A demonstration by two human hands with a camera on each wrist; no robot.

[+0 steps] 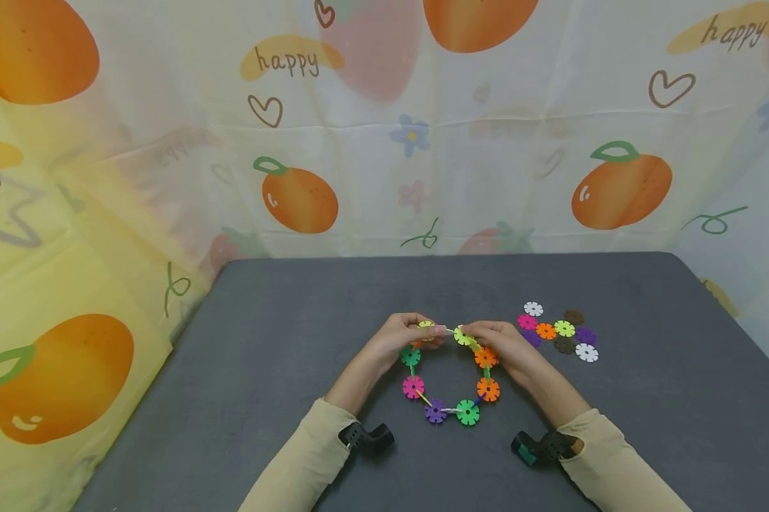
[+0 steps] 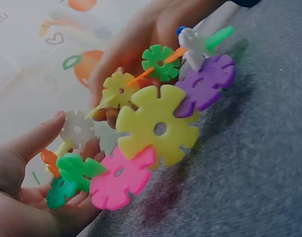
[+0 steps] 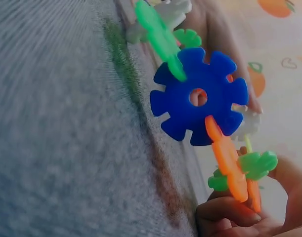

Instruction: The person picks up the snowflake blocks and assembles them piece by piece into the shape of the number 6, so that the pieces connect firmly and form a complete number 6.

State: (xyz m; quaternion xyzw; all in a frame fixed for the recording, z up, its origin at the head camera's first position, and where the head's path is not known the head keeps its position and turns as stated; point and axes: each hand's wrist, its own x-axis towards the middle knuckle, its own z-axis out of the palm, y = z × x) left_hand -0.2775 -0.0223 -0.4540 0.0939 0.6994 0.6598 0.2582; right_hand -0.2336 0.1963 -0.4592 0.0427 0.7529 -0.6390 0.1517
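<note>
the left hand [image 1: 402, 334] and right hand [image 1: 504, 344] pinch a nearly round ring of multicoloured notched plastic discs [image 1: 488, 382] between thumb and fingers — it extends from them toward the person, over the grey desk [image 1: 282, 355].

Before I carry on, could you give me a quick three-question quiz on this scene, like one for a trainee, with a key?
1. In the head view, on which side of the disc chain does the disc pile lie?
2. True or false: only one grip is holding the chain.
3. In the right wrist view, the largest-looking disc is: A pink; B blue; C white?

Key:
1. The right.
2. False: the left grip and right grip both hold it.
3. B.
</note>
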